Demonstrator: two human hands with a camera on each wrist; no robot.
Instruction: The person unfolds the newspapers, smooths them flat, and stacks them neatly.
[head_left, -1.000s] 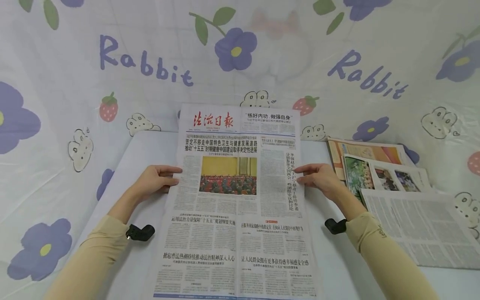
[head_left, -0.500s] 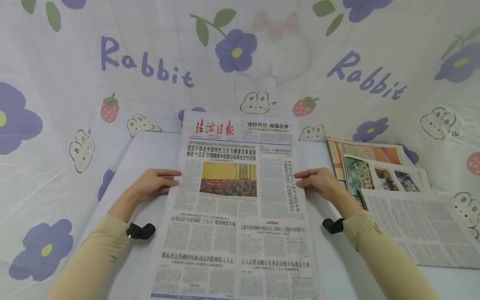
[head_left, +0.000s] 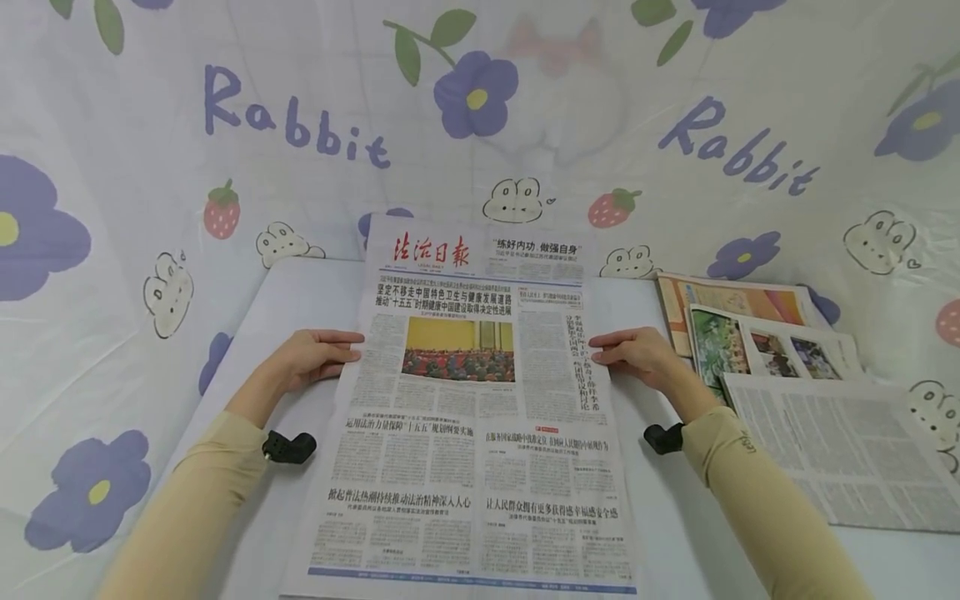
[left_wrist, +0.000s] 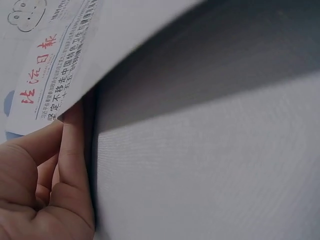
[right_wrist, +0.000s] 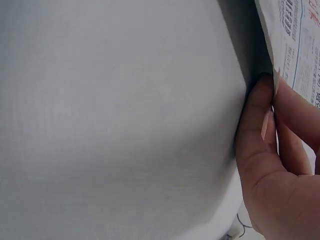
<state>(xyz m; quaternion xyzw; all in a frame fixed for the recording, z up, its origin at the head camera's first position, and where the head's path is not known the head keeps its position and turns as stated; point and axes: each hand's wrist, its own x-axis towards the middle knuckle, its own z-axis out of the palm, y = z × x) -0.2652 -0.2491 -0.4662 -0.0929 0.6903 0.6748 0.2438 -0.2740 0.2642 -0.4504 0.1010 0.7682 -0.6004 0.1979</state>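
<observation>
A Chinese newspaper [head_left: 480,408] with a red masthead and a colour photo stands unfolded lengthwise in front of me in the head view. My left hand [head_left: 315,362] pinches its left edge beside the photo, thumb in front and fingers behind. At the same height, my right hand [head_left: 637,357] pinches the right edge. In the left wrist view, the paper [left_wrist: 85,65] bends away from the left hand [left_wrist: 55,180] over the white surface. The right wrist view has the right hand [right_wrist: 275,150] gripping the sheet's edge [right_wrist: 272,45], with the fingers partly hidden behind the paper.
On the right of the white table [head_left: 675,508] lie several overlapping printed papers: an orange-toned sheet [head_left: 750,296], one with colour photos [head_left: 772,350], and a grey text sheet [head_left: 832,450]. A patterned "Rabbit" curtain [head_left: 300,183] hangs behind the table.
The newspaper's top edge has sunk a little against the curtain since a second ago, and its bottom edge now shows more fully. Both hands keep hold of the sides.
</observation>
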